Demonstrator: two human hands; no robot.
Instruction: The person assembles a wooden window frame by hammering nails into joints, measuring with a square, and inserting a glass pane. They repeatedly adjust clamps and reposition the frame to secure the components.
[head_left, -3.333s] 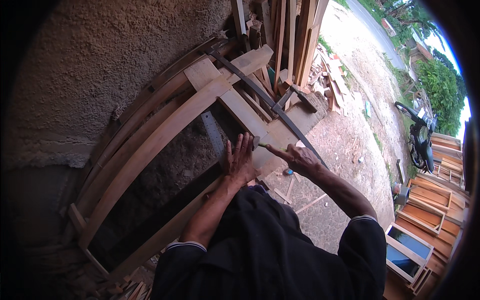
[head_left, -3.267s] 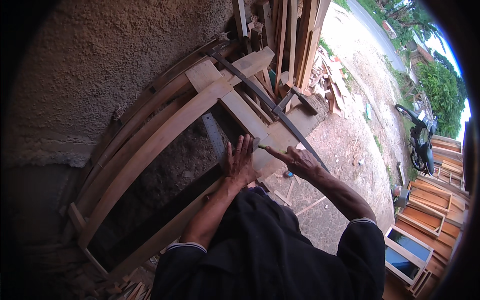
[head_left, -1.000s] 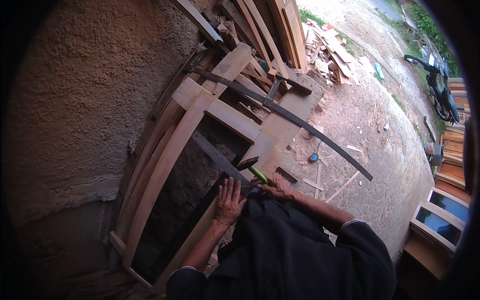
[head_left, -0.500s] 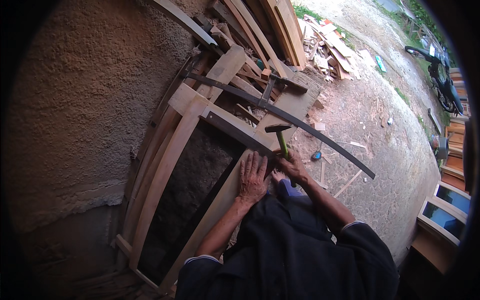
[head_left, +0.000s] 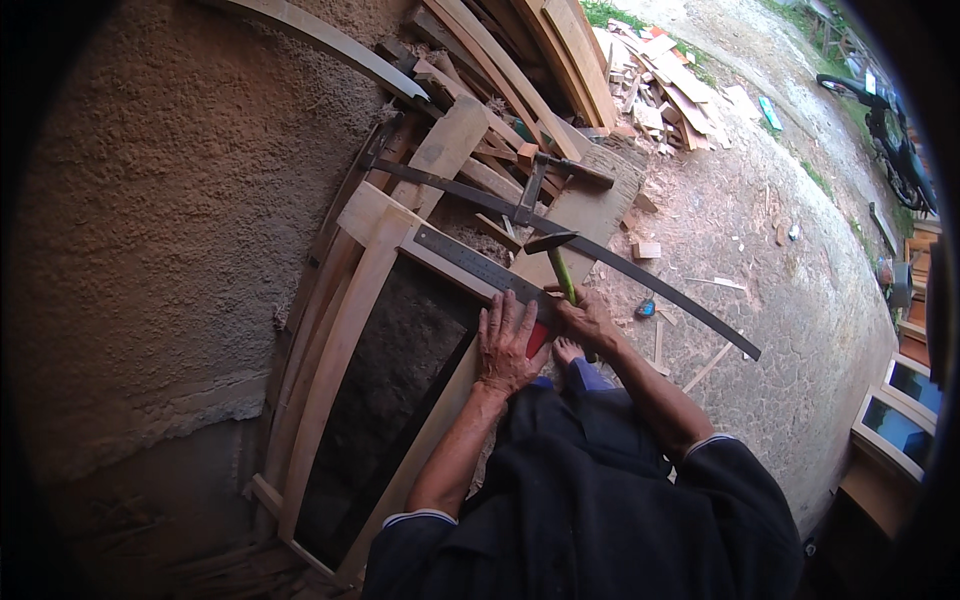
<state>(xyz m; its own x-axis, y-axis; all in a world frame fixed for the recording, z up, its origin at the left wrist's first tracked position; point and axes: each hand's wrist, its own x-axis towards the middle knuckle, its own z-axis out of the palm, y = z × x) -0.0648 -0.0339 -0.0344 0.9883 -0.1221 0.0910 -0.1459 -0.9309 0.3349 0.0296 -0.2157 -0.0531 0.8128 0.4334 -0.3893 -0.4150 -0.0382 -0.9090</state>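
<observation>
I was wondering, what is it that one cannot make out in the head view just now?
All in the head view:
- Red object: full shape, partly covered by the left hand.
- Hammer: gripped part of its handle, hidden by the right hand.
- Metal rule: fine markings, too small.
- Motorcycle: one end, lost in the dark rim.

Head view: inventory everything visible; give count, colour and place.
Wooden frame: one, pale brown, left of centre.
Metal rule: one, grey, along frame's far end.
Hammer: one, green handle, dark head, centre.
Red object: one, red, centre.
Bar clamp: one, dark grey, beyond frame.
Offcuts: many, pale, top.
Boards: several, brown, top.
Small device: one, blue, right of centre.
Motorcycle: one, dark, upper right.
Glazed panel: one, pale frame, right edge.
Wall: one, brown, left.
Shirt: one, black, bottom.
Left grip: one, bare, flat, centre.
Right grip: one, bare, on hammer.
</observation>
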